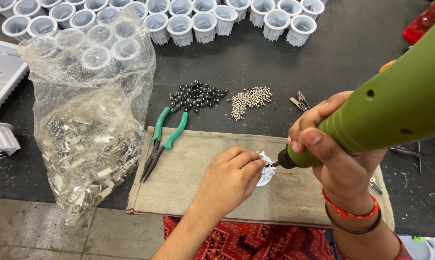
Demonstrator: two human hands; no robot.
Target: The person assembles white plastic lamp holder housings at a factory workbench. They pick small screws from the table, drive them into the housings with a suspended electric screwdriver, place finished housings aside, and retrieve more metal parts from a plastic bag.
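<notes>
Our left hand [229,180] pinches a small round white plastic part with ribbed edge [266,169] on the beige cloth mat [188,168]. Our right hand [330,144] grips closed around a green electric screwdriver [390,108], its tip touching the part.

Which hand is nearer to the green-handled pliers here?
Left. The left hand pinches the white plastic part on the cloth, just right of the pliers. The right hand, gripping the green electric screwdriver, is farther right.
</notes>
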